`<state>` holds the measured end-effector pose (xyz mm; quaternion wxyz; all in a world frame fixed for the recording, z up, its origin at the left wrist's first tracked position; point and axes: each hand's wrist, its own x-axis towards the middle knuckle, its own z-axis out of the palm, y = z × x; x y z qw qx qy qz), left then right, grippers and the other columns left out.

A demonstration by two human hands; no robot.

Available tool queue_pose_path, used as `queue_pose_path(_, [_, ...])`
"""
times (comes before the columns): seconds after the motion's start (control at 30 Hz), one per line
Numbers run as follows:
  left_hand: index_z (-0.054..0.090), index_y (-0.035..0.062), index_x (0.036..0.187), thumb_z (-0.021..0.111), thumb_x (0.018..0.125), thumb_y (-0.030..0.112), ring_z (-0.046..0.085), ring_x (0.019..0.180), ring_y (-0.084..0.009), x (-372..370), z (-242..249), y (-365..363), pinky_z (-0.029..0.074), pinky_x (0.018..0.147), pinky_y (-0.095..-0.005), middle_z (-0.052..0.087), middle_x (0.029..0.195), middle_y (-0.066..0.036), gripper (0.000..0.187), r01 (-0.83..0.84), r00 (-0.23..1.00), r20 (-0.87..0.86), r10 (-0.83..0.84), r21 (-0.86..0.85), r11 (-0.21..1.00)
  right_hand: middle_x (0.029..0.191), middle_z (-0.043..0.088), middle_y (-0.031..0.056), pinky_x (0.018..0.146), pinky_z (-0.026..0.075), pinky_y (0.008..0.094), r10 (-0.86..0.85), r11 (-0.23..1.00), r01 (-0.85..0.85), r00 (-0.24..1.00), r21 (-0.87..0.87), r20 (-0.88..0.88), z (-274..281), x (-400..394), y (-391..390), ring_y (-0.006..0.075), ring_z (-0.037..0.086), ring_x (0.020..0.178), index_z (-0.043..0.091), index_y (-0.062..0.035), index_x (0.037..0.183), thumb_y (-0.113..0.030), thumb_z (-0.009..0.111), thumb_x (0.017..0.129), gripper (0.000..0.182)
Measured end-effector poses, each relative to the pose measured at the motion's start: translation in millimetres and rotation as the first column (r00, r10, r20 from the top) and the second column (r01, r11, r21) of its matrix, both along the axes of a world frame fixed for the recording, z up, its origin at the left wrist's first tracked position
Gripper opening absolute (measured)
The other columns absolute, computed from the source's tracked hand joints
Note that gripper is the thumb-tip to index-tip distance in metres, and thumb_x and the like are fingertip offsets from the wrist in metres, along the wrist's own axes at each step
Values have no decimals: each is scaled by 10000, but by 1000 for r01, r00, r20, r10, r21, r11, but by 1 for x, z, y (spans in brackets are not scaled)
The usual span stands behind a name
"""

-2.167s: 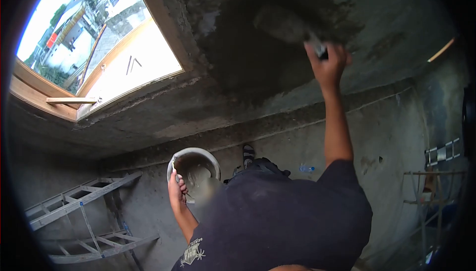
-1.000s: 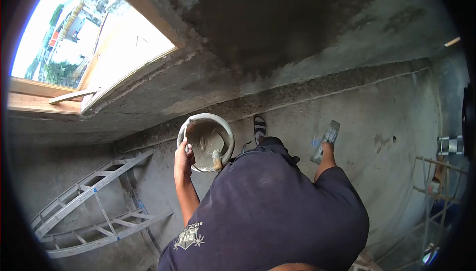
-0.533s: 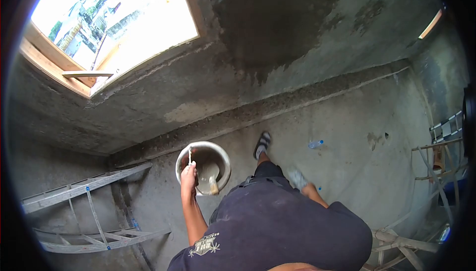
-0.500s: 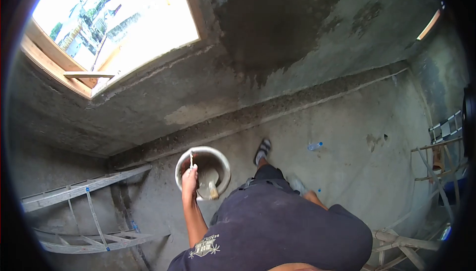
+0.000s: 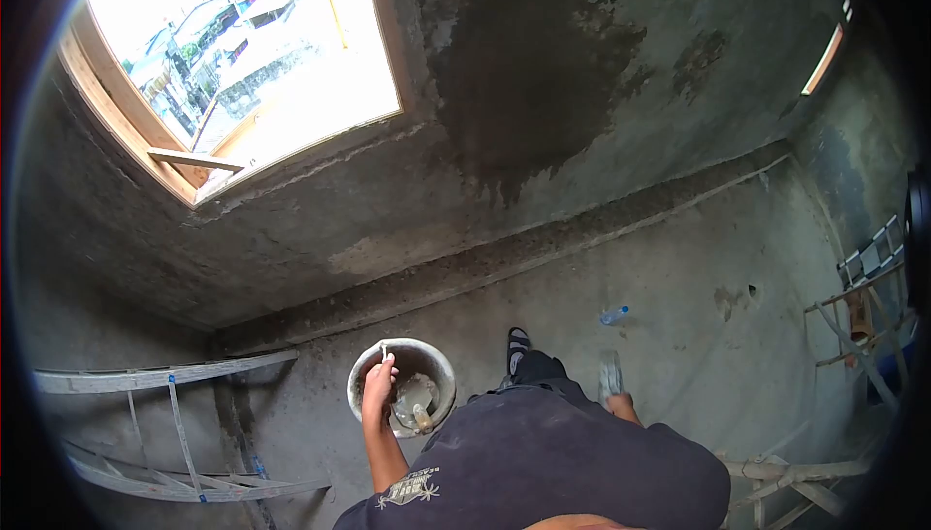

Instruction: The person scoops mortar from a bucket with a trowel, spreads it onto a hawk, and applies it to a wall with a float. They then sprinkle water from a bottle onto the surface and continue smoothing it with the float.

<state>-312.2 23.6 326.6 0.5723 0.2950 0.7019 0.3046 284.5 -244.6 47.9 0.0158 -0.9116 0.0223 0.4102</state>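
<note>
My left hand is closed round the pale handle of a round bucket, at the bucket's left side. Inside the bucket, a tool with a wooden handle rests in grey wet mix. Out to the right of my body, my right hand grips a flat plastering trowel, its grey blade pointing forward. My shirt hides part of the right arm.
A damp dark patch marks the wall beside a wood-framed window. A plastic bottle lies on the floor. A ladder is at left; wooden poles stand at right. A ledge runs along the wall base.
The view has shifted, so wall, bucket and bottle sit lower in the picture. My right hand and the trowel have come further out from my body. My left hand keeps its grip on the bucket.
</note>
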Motion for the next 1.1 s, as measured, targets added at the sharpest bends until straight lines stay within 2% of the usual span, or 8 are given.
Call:
queue_pose_path(0.03, [553,118,752,540,852,470,306,403,-67,5,2,4,211,374,-242,391,531,65,367,-1,1000,26,1,-9,1000,877,639,240,775,489,411,294,900,-360,917,245,268,52,-46,67,362,624,885,619,53,922,-231,690,691,373])
queue_pose_path(0.1, [552,114,752,534,867,449,318,420,-61,18,25,14,220,383,-235,403,548,61,354,8,997,77,-6,-32,999,1080,593,249,853,453,392,360,782,-453,889,427,284,106,-54,121,355,566,1043,561,59,1090,-264,722,689,539])
queue_pose_path(0.23, [533,114,763,512,897,410,299,409,-43,45,34,46,207,378,-226,379,534,73,326,146,975,165,-147,15,989,996,609,242,819,458,409,292,525,-651,743,548,602,122,-39,227,396,574,968,563,58,1029,-356,666,765,502])
queue_pose_path(0.33, [535,115,729,546,899,364,306,433,-39,76,37,77,213,394,-221,383,540,73,302,196,972,118,-204,73,978,881,621,244,788,443,462,276,466,-607,791,644,546,172,-33,315,422,584,880,581,21,939,-418,626,799,463])
queue_pose_path(0.43, [532,122,712,546,896,371,262,396,-35,107,28,113,176,381,-221,367,524,84,310,215,973,49,-224,135,967,845,623,232,744,438,480,272,458,-657,745,598,610,212,-21,394,421,583,847,585,4,911,-438,622,793,459])
queue_pose_path(0.67, [521,90,691,544,906,365,312,509,-45,170,60,180,244,464,-231,374,570,69,350,234,972,-15,-235,201,951,787,645,170,924,342,486,102,5,-945,326,327,940,356,15,550,338,608,787,619,-24,930,-398,683,742,424])
queue_pose_path(0.9, [523,96,746,529,915,367,318,523,-34,213,57,231,238,455,-216,386,608,75,320,304,952,-51,-303,293,907,732,608,49,969,299,448,-399,-417,-905,95,-88,912,567,-13,651,219,593,688,575,-93,761,-372,684,732,301])
queue_pose_path(1.1, [526,87,729,534,910,375,319,527,-36,239,76,259,243,460,-220,393,612,72,341,276,960,-26,-278,245,929,657,604,43,914,323,428,-516,-342,-901,-56,-266,855,636,-36,761,221,588,649,586,-98,758,-436,658,738,346])
